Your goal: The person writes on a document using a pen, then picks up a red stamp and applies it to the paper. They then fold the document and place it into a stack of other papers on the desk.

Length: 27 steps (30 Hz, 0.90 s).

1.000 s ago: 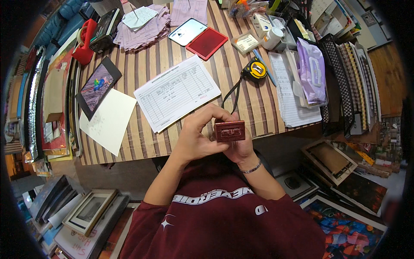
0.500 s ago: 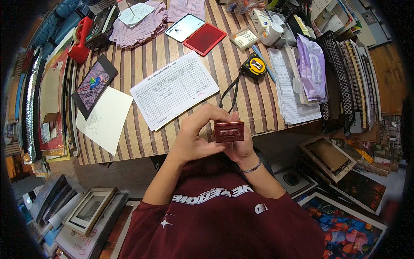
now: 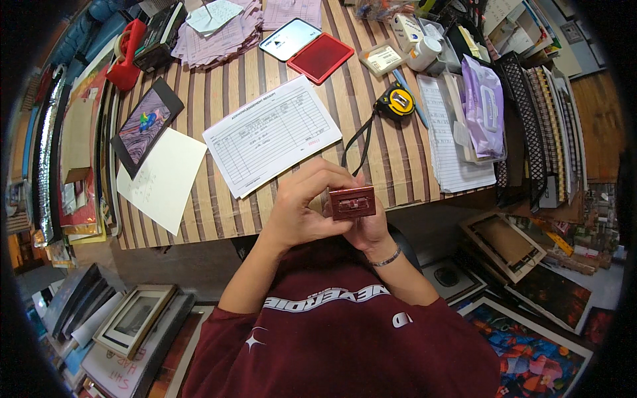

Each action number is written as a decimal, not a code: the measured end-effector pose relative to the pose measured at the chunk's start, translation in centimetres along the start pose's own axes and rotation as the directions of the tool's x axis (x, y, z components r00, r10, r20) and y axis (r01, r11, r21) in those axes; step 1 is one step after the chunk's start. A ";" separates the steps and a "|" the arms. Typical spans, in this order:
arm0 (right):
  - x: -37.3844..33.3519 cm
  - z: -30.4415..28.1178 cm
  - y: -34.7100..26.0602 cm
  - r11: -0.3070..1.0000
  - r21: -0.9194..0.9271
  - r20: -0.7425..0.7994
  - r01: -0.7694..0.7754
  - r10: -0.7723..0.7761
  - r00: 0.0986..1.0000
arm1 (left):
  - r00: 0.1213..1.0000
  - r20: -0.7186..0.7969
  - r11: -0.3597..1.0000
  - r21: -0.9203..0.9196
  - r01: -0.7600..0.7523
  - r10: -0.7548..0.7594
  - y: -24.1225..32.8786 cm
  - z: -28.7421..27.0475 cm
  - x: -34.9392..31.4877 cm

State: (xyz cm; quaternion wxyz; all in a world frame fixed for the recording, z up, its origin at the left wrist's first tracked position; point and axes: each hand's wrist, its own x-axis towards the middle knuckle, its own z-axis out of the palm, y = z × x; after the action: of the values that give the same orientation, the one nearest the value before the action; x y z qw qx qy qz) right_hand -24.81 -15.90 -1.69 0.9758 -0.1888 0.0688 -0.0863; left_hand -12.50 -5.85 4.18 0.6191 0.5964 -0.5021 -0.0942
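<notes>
A dark red rubber stamp [image 3: 352, 204] is held at the table's near edge, its rectangular, red-inked face turned up toward me. My left hand [image 3: 307, 204] curves around its left side, thumb and fingers closed against it. My right hand [image 3: 373, 231] grips it from behind and below; most of those fingers are hidden. Beyond the hands lies a pad of receipt forms [image 3: 272, 136] with handwriting and a small red mark at its lower right. An open red ink pad [image 3: 322, 58] sits farther off, its pale lid [image 3: 289, 40] folded back to the left.
A yellow-black tape measure [image 3: 398, 101] with a black strap lies right of the forms. Lined paper [image 3: 451, 152] and a purple wipes pack [image 3: 483, 109] are at the right. On the left are a cream sheet [image 3: 162, 176], a dark picture card [image 3: 146, 126] and a red tape dispenser [image 3: 127, 56].
The view has shifted slightly, so the tabletop things sit a little differently. Both hands keep their hold on the rubber stamp, which is tilted only slightly differently.
</notes>
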 end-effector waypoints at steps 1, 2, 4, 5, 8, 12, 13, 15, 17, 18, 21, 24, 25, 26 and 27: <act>-0.1 0.0 0.1 1.000 0.009 -0.007 -0.002 0.002 1.000 | 1.000 0.001 1.000 0.009 -0.001 0.001 -0.1 0.0 0.0; -0.1 -0.1 0.2 1.000 0.003 -0.017 -0.001 0.001 1.000 | 1.000 0.000 1.000 0.015 -0.007 0.007 -0.1 0.0 -0.1; -0.2 -0.2 0.4 1.000 -0.008 -0.036 -0.001 0.001 0.999 | 1.000 -0.002 0.999 0.027 -0.018 0.018 -0.1 -0.1 -0.1; -0.3 -0.2 0.4 1.000 -0.014 -0.034 0.001 -0.001 0.999 | 1.000 -0.002 0.999 0.032 -0.017 0.017 -0.1 -0.1 -0.1; -0.4 -0.2 0.5 1.000 -0.022 -0.025 0.004 -0.005 1.000 | 1.000 -0.004 0.998 0.053 -0.019 0.020 -0.1 0.0 -0.3; -0.6 -0.2 0.8 1.000 -0.022 -0.031 0.012 -0.013 0.999 | 0.999 -0.005 0.995 0.084 -0.044 0.045 -0.3 0.0 -0.5; -0.7 -0.1 0.8 1.000 -0.023 -0.038 0.015 -0.016 0.999 | 0.999 -0.005 0.995 0.090 -0.051 0.052 -0.3 0.0 -0.5; -0.8 0.3 0.8 0.999 -0.030 -0.071 0.010 -0.012 0.997 | 0.999 0.002 0.995 0.085 -0.044 0.044 -0.3 0.0 -0.6; -0.8 0.5 0.6 0.999 -0.053 -0.085 0.010 -0.015 0.996 | 1.000 0.015 0.998 0.063 -0.028 0.027 -0.2 0.0 -0.7; -0.8 0.6 0.5 0.997 -0.073 -0.084 0.013 -0.019 0.996 | 1.000 0.024 0.999 0.044 -0.015 0.014 -0.2 0.0 -0.8; -0.8 0.4 0.6 0.995 -0.101 -0.120 0.020 -0.032 0.992 | 0.998 0.053 1.000 0.007 0.022 -0.022 -0.2 -0.1 -1.0; -0.9 0.4 0.8 0.997 -0.066 -0.132 0.027 -0.036 0.991 | 0.997 0.051 0.999 0.000 0.049 -0.048 0.0 -0.1 -1.0; -1.0 0.3 0.8 0.998 -0.047 -0.130 0.030 -0.036 0.991 | 0.997 0.046 0.998 -0.001 0.056 -0.056 0.1 0.0 -1.0; -1.0 0.2 0.9 0.999 -0.041 -0.129 0.027 -0.032 0.991 | 0.998 0.046 0.999 -0.003 0.053 -0.053 0.1 0.0 -1.1; -1.1 0.0 0.9 0.999 -0.034 -0.128 0.023 -0.027 0.991 | 0.998 0.046 0.999 -0.005 0.049 -0.049 0.0 0.1 -1.3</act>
State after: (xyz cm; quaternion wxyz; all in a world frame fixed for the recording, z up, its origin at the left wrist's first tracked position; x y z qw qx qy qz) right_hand -25.75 -14.87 -1.90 0.9650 -0.1996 0.1304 -0.1095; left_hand -13.20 -5.01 3.56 0.6067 0.6044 -0.5011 -0.1246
